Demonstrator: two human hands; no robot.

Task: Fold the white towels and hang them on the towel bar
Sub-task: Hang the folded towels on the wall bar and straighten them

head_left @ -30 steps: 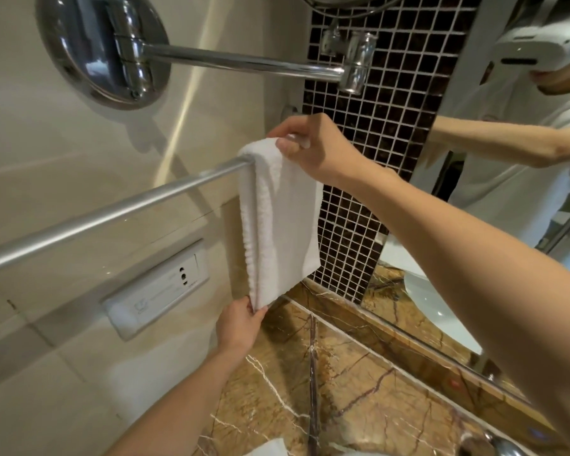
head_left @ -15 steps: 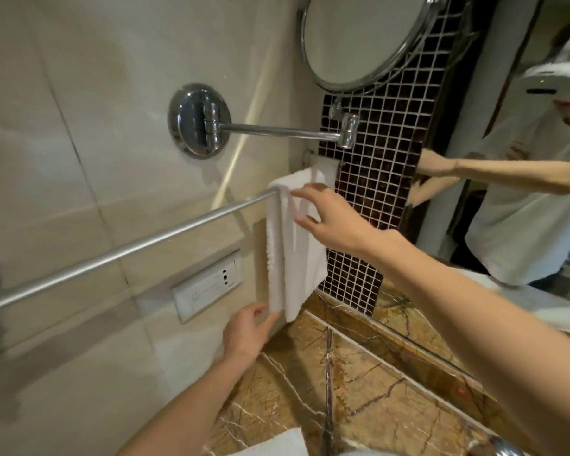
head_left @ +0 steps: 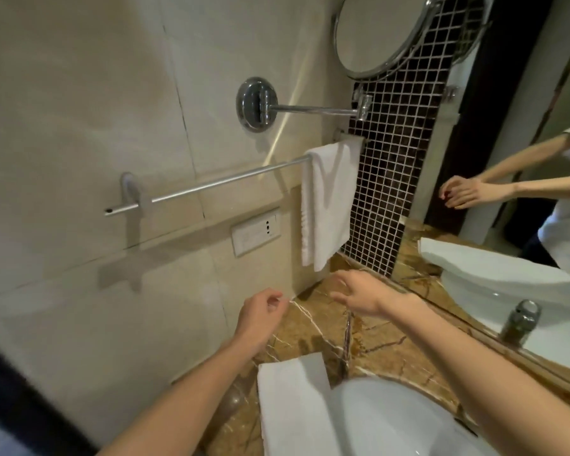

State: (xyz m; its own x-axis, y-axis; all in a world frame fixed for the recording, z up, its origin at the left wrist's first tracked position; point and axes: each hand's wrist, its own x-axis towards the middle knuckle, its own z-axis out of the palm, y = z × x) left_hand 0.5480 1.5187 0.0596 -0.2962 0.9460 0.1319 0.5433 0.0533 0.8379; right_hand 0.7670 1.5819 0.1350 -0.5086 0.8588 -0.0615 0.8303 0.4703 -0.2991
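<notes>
Left hand [head_left: 260, 314] and right hand [head_left: 359, 294] have dropped below the hung towel [head_left: 329, 205], fingers [head_left: 344, 277] relaxed, empty.

The towel bar [head_left: 211, 184] runs bare from its left bracket to the hung towel [head_left: 329, 205] at its right end, so there is free room there. The mirror arm [head_left: 313, 109] juts out above that towel, and a wall socket [head_left: 255, 232] lies flush below the bar. Nearer, the folded towel [head_left: 293, 406] and basin [head_left: 392, 422] crowd the marble counter [head_left: 310, 327].

Folded white towel [head_left: 328, 205] draped over right end of towel bar [head_left: 211, 184], left hand [head_left: 260, 312] and right hand [head_left: 359, 296] loose-fingered just below over marble counter [head_left: 313, 327], second towel [head_left: 292, 406] beside basin [head_left: 395, 422].
</notes>
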